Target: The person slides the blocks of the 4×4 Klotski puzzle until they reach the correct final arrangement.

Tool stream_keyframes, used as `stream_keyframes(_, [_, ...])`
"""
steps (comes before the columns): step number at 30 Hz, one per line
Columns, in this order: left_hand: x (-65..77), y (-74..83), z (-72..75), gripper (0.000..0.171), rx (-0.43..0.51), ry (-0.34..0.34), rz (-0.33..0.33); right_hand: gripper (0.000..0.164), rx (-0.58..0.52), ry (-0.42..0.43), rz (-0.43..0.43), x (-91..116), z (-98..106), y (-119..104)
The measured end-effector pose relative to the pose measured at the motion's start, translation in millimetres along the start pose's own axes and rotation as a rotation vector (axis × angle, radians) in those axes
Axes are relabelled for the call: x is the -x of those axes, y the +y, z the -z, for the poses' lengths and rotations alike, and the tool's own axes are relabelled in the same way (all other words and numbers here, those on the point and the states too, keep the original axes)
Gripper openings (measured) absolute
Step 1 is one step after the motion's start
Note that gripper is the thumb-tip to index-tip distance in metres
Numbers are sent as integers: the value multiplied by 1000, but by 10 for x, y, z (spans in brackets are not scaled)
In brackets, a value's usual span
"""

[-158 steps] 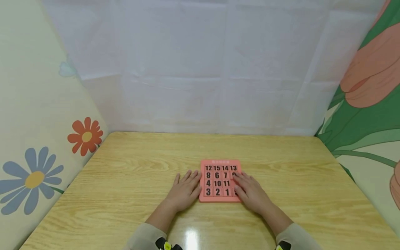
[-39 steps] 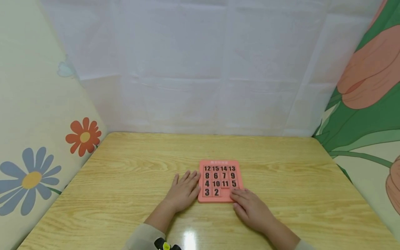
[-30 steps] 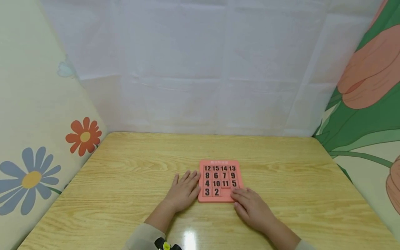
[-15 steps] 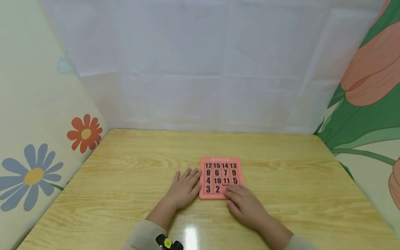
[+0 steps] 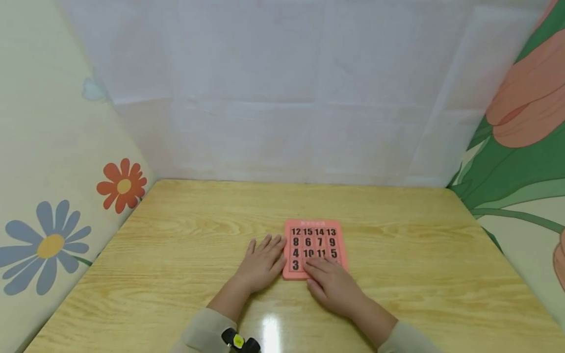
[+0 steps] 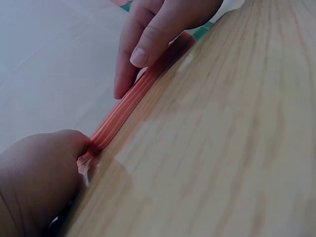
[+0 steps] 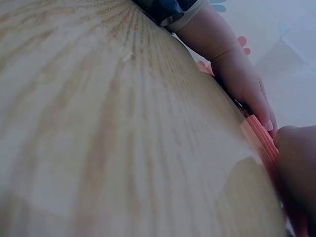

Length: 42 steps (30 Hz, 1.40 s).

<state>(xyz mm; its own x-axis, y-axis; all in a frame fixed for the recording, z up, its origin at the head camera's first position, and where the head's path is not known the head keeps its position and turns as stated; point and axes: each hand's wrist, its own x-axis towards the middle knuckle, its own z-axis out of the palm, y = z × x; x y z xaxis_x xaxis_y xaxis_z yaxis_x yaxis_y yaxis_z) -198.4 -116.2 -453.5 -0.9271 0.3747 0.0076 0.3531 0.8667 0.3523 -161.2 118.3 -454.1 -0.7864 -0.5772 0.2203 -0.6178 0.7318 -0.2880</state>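
Observation:
A pink sliding number puzzle (image 5: 314, 242) lies flat on the wooden table, its upper tiles reading 12 15 14 13, then 8 6 7 9. Beside its left edge my left hand (image 5: 261, 264) rests palm down, fingers extended, touching the frame. My right hand (image 5: 334, 287) reaches over the bottom row with fingers fairly straight, fingertips on the tiles there. Only the 3 shows plainly in that row; the rest is mostly covered. In the left wrist view the puzzle's side (image 6: 121, 111) appears edge-on, the right hand (image 6: 160, 34) above it.
The wooden table (image 5: 198, 220) extends around the puzzle on all sides. A white sheet (image 5: 265, 98) hangs behind its far edge. Flower-printed panels (image 5: 48, 147) stand at the sides. A dark strap with a yellow mark (image 5: 240, 340) sits on the left sleeve.
Since the oldest frame, tile 5 has moved up a row and tile 1 has left its place. My right hand has lately shifted left along the bottom row, covering tile 2's place. The left hand stays.

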Motion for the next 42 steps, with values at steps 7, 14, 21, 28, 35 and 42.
stream_keyframes(7, [-2,2,6,56,-8,-1,-4,43,28,-11,-4,37,11,46])
stream_keyframes(14, [-3,4,7,56,-5,-9,0,43,42,9,-9,106,23,105])
stream_keyframes(21, [-2,0,1,56,4,-8,6,41,38,23,-30,163,38,160])
stream_keyframes(28, [3,2,-6,56,7,-8,9,41,19,32,-33,196,45,197])
stream_keyframes(35, [-4,0,-9,55,15,-6,11,40,33,53,-24,180,49,153])
stream_keyframes(42, [-11,1,-9,55,5,5,6,42,42,21,34,63,4,17])
